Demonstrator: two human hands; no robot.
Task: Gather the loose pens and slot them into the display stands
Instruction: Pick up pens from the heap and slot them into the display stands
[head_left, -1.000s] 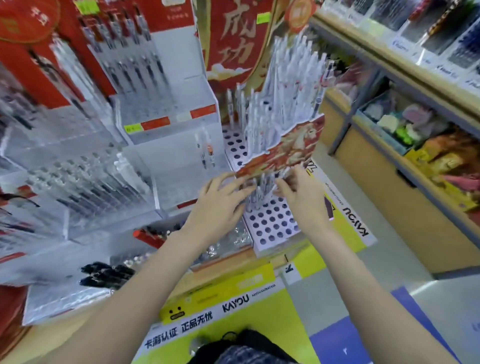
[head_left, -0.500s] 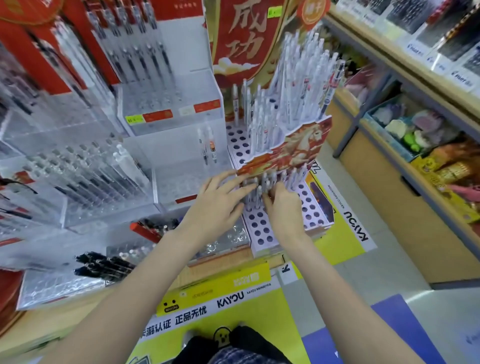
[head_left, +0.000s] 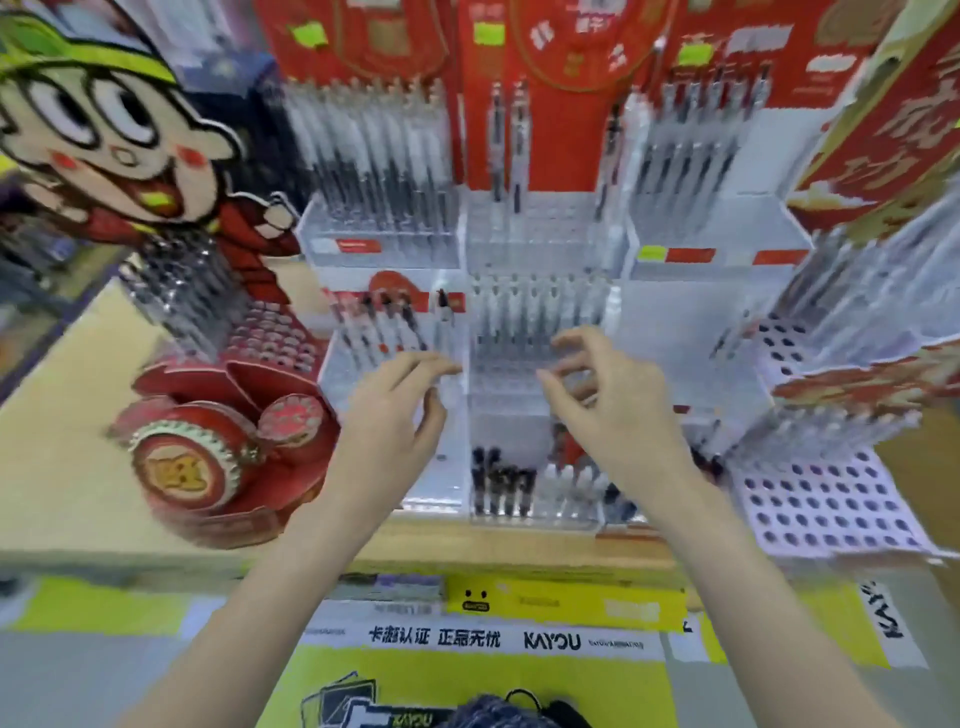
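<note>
Clear acrylic stands (head_left: 537, 332) hold upright pens (head_left: 535, 317); perforated stand (head_left: 831, 499) at right edge. Left hand (head_left: 400, 415) and right hand (head_left: 613, 410): grip released, empty.

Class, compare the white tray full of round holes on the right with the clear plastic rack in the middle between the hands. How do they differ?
1. The white tray is opaque; the clear rack is see-through.
2. The tray's near rows of holes are bare, while the rack holds a row of upright pens.
3. The tray sits off to the right, away from both hands; the rack lies just beyond the left hand and right hand.
Both are pen stands on the same counter.
</note>
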